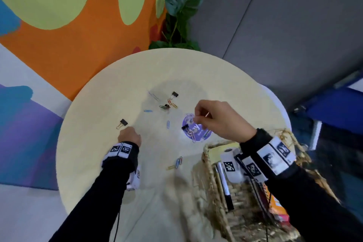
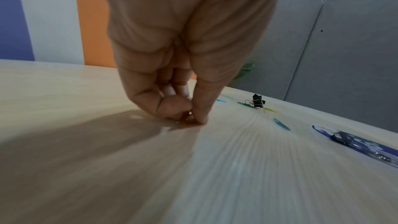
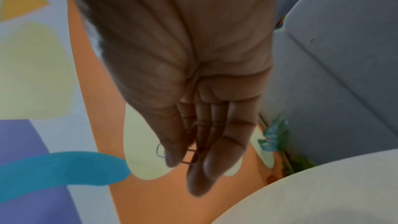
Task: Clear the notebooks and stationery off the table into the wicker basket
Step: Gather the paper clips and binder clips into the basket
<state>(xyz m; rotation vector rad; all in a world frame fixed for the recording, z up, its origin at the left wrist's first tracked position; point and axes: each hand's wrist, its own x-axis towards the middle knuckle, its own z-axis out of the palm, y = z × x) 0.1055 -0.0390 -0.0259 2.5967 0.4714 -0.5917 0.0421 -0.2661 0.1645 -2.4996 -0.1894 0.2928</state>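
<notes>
Here the round, pale wood table [image 1: 121, 76] carries everything, and the wicker basket [image 1: 208, 165] stands at its near right edge, partly hidden by the right forearm. Inside the basket lie a black marker [image 1: 225, 188], some white items with printed tags and a bright orange-and-pink cover [image 1: 279, 210] towards its right side.

A round purple sticker [image 1: 204, 135] lies flat on the table, right of centre and just beyond the basket, with a black binder clip [image 1: 185, 128] and a few paper clips resting on it. The right hand [image 1: 222, 120] hangs above the sticker with thumb and fingertips drawn together; the right wrist view shows thin wire paper clips [image 3: 190, 157] pinched between the thumb and the fingers.

The left hand [image 1: 129, 135] is down on the table near the left edge, its fingers curled and its thumb and forefinger pressed to the wood. The left wrist view shows them closed on something small at the surface [image 2: 188, 117], too blurred to name. Just beyond that hand lies a second black binder clip [image 1: 122, 123] with its wire arms pointing to the left edge.

Towards the middle of the table sit a third black binder clip [image 1: 174, 94], a dark clip [image 1: 164, 106] beside an orange paper clip [image 1: 172, 104], and scattered blue paper clips [image 1: 148, 110]. A small cluster of blue and yellow paper clips [image 1: 176, 163] lies near the front edge, between the two forearms.
</notes>
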